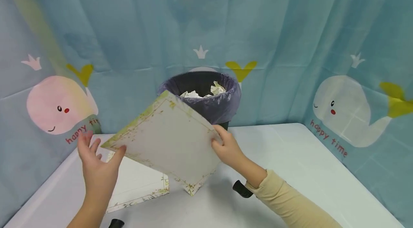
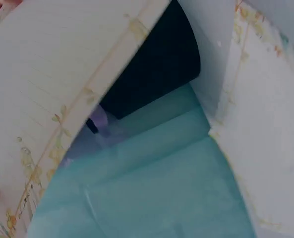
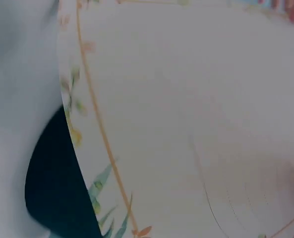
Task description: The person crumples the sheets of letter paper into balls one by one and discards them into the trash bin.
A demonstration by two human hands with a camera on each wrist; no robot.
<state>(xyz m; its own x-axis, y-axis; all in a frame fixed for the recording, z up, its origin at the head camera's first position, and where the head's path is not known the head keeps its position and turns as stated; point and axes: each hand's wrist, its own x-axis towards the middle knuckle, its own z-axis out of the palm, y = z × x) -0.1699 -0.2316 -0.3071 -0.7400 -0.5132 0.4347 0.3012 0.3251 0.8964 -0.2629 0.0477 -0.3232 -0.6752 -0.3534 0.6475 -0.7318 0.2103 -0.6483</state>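
Observation:
A sheet of paper with a printed floral border [image 1: 171, 138] is held tilted above the white table in the head view. My right hand [image 1: 227, 147] pinches its right edge between thumb and fingers. At the sheet's left corner is my left hand [image 1: 100, 163], fingers spread and thumb overlapping the paper's edge; whether the thumb touches it I cannot tell. Another bordered sheet [image 1: 138, 185] lies flat on the table, partly hidden by the raised one. The raised sheet [image 3: 176, 99] fills most of the right wrist view.
Behind the sheet stands a dark bin [image 1: 222, 108] with a purple liner, holding crumpled paper [image 1: 217, 88]. Two black objects [image 1: 242, 189] rest on the table [image 1: 274, 142], one by the right forearm and one at the front edge. A blue whale-print curtain [image 1: 145, 23] surrounds the table.

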